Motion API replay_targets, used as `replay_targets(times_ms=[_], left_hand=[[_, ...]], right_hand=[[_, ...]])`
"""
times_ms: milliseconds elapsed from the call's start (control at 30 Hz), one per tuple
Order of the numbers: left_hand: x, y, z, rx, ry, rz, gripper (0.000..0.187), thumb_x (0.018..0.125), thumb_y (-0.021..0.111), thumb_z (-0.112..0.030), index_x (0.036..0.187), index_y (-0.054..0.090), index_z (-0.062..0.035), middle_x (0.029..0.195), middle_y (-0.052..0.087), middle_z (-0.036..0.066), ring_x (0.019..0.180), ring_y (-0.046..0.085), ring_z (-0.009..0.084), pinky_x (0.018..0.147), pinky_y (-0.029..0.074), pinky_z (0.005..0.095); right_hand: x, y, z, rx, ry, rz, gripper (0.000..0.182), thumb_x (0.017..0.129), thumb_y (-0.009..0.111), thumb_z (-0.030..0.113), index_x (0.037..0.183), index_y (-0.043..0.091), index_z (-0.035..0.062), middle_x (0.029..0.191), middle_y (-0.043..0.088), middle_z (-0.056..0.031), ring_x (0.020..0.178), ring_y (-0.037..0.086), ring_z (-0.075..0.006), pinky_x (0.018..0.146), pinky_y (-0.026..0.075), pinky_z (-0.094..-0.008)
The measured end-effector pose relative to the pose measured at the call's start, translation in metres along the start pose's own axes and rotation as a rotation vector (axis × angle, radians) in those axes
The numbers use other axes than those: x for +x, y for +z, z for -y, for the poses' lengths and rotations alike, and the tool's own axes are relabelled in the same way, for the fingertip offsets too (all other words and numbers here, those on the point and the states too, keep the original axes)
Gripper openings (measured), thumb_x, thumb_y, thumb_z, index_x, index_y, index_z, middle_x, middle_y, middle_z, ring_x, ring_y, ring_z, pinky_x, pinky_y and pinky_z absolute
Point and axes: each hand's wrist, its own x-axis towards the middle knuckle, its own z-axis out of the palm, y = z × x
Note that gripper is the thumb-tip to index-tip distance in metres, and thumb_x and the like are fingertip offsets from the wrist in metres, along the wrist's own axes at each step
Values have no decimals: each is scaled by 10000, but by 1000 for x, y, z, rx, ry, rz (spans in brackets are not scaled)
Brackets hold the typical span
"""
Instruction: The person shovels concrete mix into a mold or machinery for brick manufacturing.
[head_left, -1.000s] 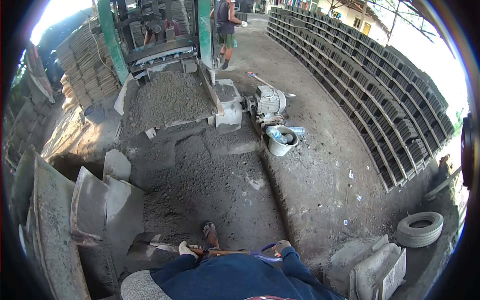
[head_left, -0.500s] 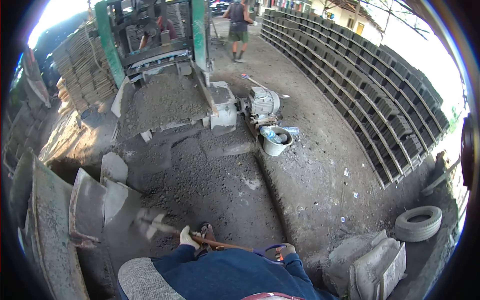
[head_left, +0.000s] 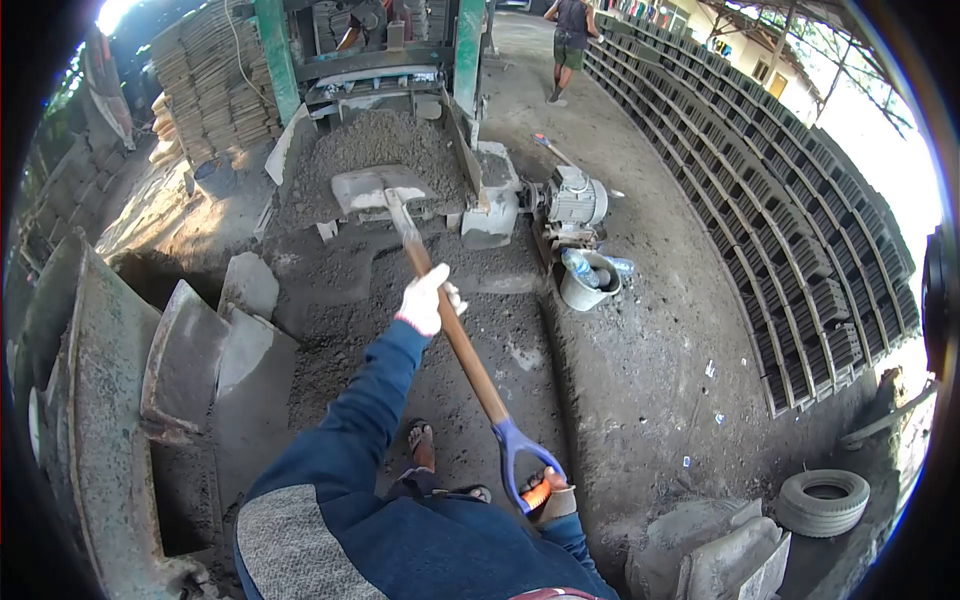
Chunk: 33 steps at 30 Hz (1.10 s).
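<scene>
I hold a shovel (head_left: 465, 355) with a wooden shaft and a purple D-shaped handle. My left hand (head_left: 425, 302), in a white glove, is closed around the middle of the shaft. At the handle's orange grip, my right hand (head_left: 545, 492) is closed, with fingertips bare. The shovel's blade (head_left: 372, 190) is over the near edge of a heap of dark, crumbly material (head_left: 375, 143) in a hopper. Whether the blade carries anything is hard to tell. Loose dark material (head_left: 340, 360) covers the floor below.
A green-framed machine (head_left: 275, 60) stands behind the hopper. To its right are a motor (head_left: 577, 203) and a bucket of bottles (head_left: 588, 285). Metal sheets (head_left: 105, 370) lean at left. Racks of blocks (head_left: 750, 210), a tire (head_left: 822, 502) and sacks (head_left: 715, 555) are at right. Another person (head_left: 570, 45) walks behind.
The shovel has swung from low at left up and forward to the hopper. My left arm now reaches out ahead. The other person is farther off, and the view has shifted.
</scene>
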Motion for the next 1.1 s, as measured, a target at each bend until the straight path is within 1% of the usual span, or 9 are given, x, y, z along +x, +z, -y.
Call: replay_targets(times_ms=[133,200,333,433,600,733,833,1000,1100], left_hand=[[15,21,-26,143,6,-66,208,844,750,-232,869,571,-129,686,568,46,588,589,229,632,533,497],[23,20,-29,128,-11,-62,210,832,757,-219,866,573,-124,680,565,48,575,587,230,607,529,498],[40,19,-40,107,14,-23,216,820,757,-188,828,574,-73,667,571,76,541,590,236,533,551,470],[36,20,-48,150,26,-27,219,825,753,-195,820,573,-69,661,573,71,536,595,234,522,554,434],[34,14,-44,166,66,-1,216,826,754,-210,843,585,-76,667,566,63,537,595,227,497,557,418],[26,17,-46,208,81,3,251,834,750,-259,896,573,-93,701,550,52,564,583,214,527,553,400],[21,16,-49,246,121,28,251,853,737,-307,869,565,-125,739,549,27,590,577,186,554,531,387],[15,14,-51,260,141,26,241,868,722,-323,868,564,-140,734,550,24,591,577,183,552,527,383],[14,11,-51,270,130,29,256,871,726,-343,872,561,-147,728,550,23,594,578,184,568,528,384]], right_hand=[[-33,48,34,95,-78,231,307,844,686,353,844,584,64,737,583,-90,700,597,-283,663,519,-441],[-45,71,40,69,-130,117,303,832,703,350,799,579,75,704,567,-77,659,575,-270,630,503,-424],[-47,106,47,77,-181,51,310,822,717,341,745,570,79,675,554,-71,614,540,-250,586,470,-387],[-45,104,40,91,-183,22,295,821,709,335,759,581,76,690,571,-87,634,591,-264,597,525,-399],[-43,89,33,-6,-166,104,335,830,705,352,843,614,29,741,618,-116,686,647,-280,639,562,-414],[-38,71,31,-145,-177,246,415,838,695,405,904,633,0,810,663,-137,750,678,-277,700,575,-404],[-54,77,39,-232,-184,290,464,835,693,433,950,641,-14,843,676,-156,759,679,-267,718,575,-385],[-38,60,43,-209,-68,663,611,844,652,469,1067,631,-99,865,683,-208,626,653,-261,618,534,-358],[-31,51,40,-225,2,676,621,855,646,474,1082,631,-103,852,681,-207,621,649,-259,605,528,-355]])
